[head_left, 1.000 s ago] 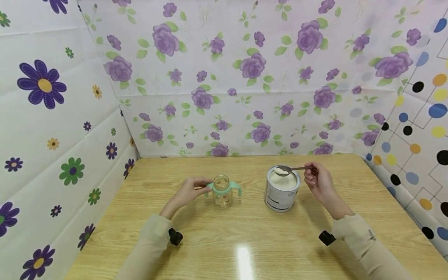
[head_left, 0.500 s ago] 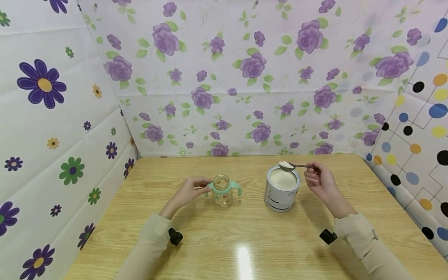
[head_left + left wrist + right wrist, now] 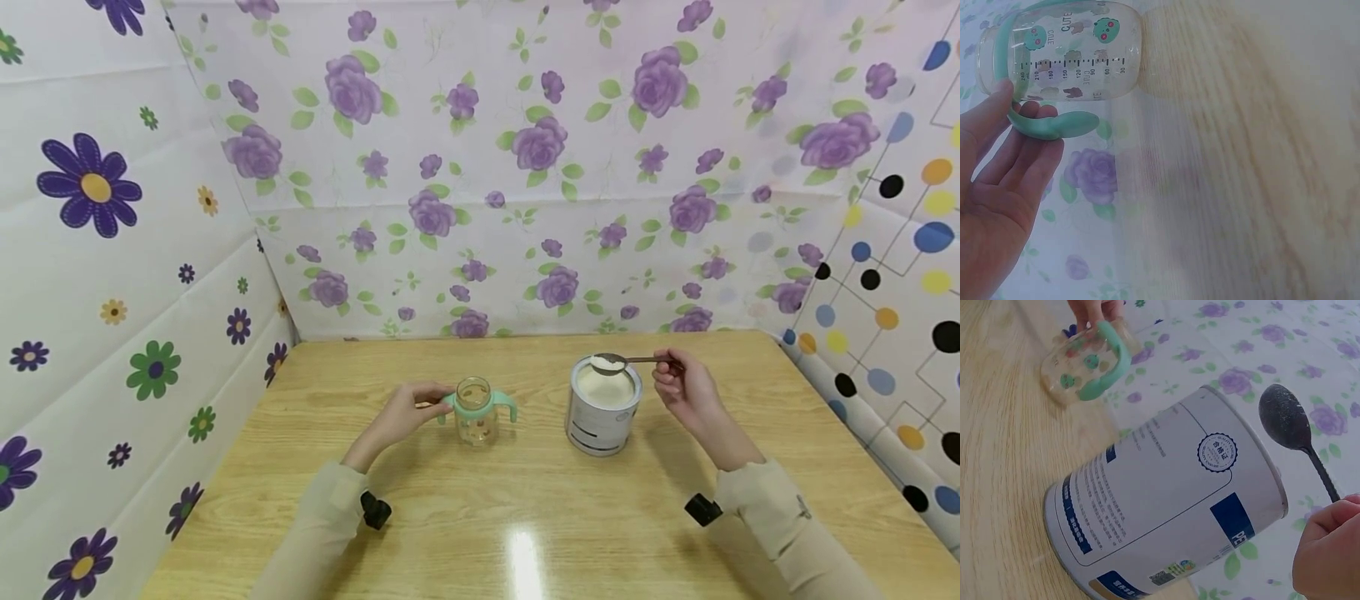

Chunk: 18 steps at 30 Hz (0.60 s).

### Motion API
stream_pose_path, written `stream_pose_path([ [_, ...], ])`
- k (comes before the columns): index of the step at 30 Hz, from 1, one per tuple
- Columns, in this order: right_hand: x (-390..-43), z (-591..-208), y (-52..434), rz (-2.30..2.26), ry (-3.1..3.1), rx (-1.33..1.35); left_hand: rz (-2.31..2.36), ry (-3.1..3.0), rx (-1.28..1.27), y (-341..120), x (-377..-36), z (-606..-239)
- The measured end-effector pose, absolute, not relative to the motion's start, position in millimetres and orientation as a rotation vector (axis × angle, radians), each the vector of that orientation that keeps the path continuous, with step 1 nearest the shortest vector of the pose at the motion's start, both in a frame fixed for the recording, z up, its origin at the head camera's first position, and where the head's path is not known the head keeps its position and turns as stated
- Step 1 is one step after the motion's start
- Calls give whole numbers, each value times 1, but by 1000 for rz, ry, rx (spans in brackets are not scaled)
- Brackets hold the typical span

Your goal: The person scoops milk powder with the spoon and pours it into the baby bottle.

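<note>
A clear baby bottle (image 3: 476, 412) with mint-green handles stands open on the wooden table (image 3: 525, 517). My left hand (image 3: 408, 411) holds its left handle (image 3: 1054, 125), fingers curled round it. To the right stands an open tin (image 3: 602, 405) full of white powder. My right hand (image 3: 686, 386) pinches the handle of a metal spoon (image 3: 609, 362), heaped with white powder, just over the tin's far rim. In the right wrist view the spoon's (image 3: 1285, 419) underside shows beside the tin (image 3: 1166, 512), with the bottle (image 3: 1088, 359) beyond.
Flowered sheets wall the table on the left (image 3: 112, 275) and at the back (image 3: 525, 167), and a dotted sheet (image 3: 892, 275) on the right. Bare wood lies in front of the bottle and tin.
The spoon of powder rose from the tin's top, then came down a little to just above the rim. The left hand and bottle stayed put.
</note>
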State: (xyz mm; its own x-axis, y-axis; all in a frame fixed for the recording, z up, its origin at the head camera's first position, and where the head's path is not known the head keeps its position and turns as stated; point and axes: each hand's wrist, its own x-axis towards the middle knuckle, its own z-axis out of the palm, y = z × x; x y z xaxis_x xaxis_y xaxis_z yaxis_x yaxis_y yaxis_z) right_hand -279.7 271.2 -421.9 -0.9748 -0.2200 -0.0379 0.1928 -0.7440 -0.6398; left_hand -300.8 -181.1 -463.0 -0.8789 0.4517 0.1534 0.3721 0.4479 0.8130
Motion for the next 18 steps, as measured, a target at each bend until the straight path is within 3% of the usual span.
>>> stream_pose_path([
  [18,-278,-411,264,-2766,978,-71,1413,2623,750,-181,-299,-460],
])
